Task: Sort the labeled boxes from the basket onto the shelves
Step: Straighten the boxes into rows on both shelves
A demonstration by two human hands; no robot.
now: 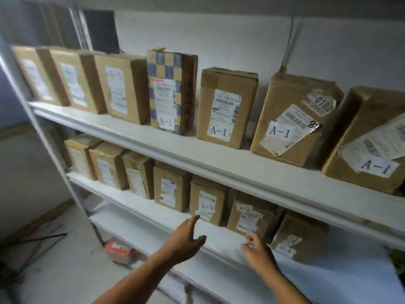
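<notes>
Cardboard boxes fill two white shelves of a metal rack. Along the upper shelf (197,148), running from ten o'clock to three o'clock, stand parcels marked A-1, among them a blue-checked box (171,91) near twelve o'clock and a plain A-1 box (225,108) just to its right. On the lower shelf (140,205) below it stand the A-2 parcels; one A-2 box (207,202) sits near the centre with another A-2 box (249,213) at its four o'clock side. Both hands reach toward this row holding nothing: the left hand (186,238) has loose, spread fingers, its fingertips just below the central A-2 box, and the right hand (257,249), fingers relaxed and slightly blurred, hovers before the neighbouring box. At seven o'clock a small red carton (119,250) lies on the floor. No basket is in view.
</notes>
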